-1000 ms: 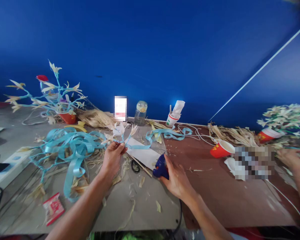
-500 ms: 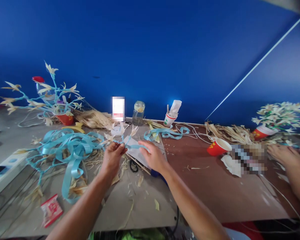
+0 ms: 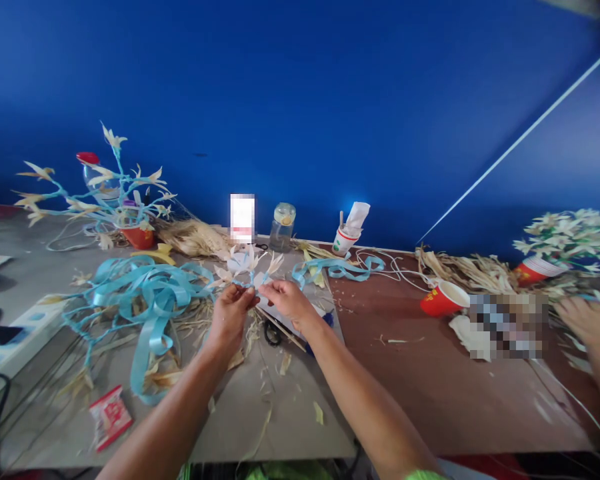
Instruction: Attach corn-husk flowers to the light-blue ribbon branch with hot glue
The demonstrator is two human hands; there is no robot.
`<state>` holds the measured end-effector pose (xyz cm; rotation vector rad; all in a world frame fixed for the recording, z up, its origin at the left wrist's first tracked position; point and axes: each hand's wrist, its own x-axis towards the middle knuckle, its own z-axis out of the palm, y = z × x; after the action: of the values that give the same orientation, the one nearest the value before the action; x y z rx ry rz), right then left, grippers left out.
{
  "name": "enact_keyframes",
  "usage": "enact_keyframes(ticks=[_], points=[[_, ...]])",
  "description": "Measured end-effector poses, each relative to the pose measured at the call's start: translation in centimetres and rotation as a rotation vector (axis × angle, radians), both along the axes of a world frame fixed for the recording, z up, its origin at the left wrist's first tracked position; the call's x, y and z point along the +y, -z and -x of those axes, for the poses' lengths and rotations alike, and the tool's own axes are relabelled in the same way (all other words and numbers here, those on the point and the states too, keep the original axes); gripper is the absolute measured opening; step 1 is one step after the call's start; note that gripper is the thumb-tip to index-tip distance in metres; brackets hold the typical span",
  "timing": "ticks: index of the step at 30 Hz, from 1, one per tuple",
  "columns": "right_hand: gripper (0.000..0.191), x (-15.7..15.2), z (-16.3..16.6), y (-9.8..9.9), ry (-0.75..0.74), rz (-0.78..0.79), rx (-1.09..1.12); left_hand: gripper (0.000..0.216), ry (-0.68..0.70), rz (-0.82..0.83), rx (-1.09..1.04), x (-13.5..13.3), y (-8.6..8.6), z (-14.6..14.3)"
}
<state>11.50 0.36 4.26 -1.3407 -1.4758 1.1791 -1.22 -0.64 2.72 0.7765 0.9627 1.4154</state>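
The left hand (image 3: pixel 233 310) is closed around the stem of a small flower spray (image 3: pixel 251 276), thumb and fingertips pinching it, so the spray sits just above that hand, its pale petals fanning out over the knuckles. The right hand (image 3: pixel 290 303) has its thumb and fingertips drawn together just beside the left one's, close to the stem (whether it grips anything there, I cannot tell, as the fingers cover the spot).

To the left of the left hand lies a tangle of light blue ribbon (image 3: pixel 155 308), and farther out that way a white power strip (image 3: pixel 27 340). Nearer the body, below and left of that hand, is a red and white packet (image 3: pixel 111 417). A dark blue object (image 3: pixel 328 319) lies partly hidden behind the right forearm. Beyond both hands stands a glass jar (image 3: pixel 283 230). Well to the right of the right hand is a red paper cup (image 3: pixel 437 301), and past it another person's hand (image 3: pixel 587 327).
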Motion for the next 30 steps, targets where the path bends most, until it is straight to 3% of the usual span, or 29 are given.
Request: enact_keyframes(ticks=[7,14,30], points=[[0.03,-0.4,0.5,-0.4,0.171,0.009,-0.019,0.028,0.01,-0.021,0.051,0.0,0.3,-0.2],[0.026,-0.6,0.3,0.2,0.104,-0.136,-0.091,0.033,0.045,0.093,-0.045,-0.1,-0.6,0.0],[0.018,-0.8,-0.5,-0.4,0.12,-0.187,-0.25,0.024,0.221,0.204,-0.112,0.4,-0.5,1.1]])
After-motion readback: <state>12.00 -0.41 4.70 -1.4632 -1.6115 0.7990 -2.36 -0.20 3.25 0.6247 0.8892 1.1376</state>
